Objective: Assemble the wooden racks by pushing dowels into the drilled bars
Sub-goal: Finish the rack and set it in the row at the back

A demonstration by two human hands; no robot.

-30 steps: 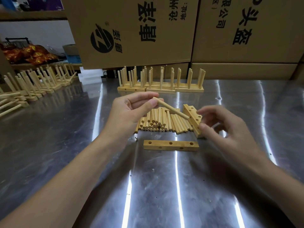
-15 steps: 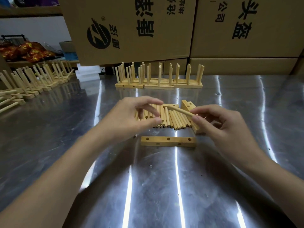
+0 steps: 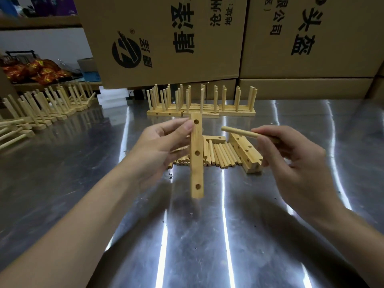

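Observation:
My left hand (image 3: 160, 146) holds a drilled wooden bar (image 3: 197, 169) upright above the table, thumb near its top hole; three holes face me. My right hand (image 3: 288, 163) pinches a single dowel (image 3: 239, 131) that points left toward the top of the bar, a short gap away. Behind the bar lies a row of loose dowels (image 3: 220, 154) on the metal table (image 3: 207, 235). A stack of drilled bars (image 3: 246, 152) lies at the right end of that row.
Several finished racks (image 3: 201, 104) with upright dowels stand at the back of the table. More finished racks (image 3: 41, 113) lie in a row at the left. Large cardboard boxes (image 3: 228, 38) rise behind the table.
My left hand let go of the dowel and lifted the bar from the table, turning it upright. My right hand took over the dowel and raised it.

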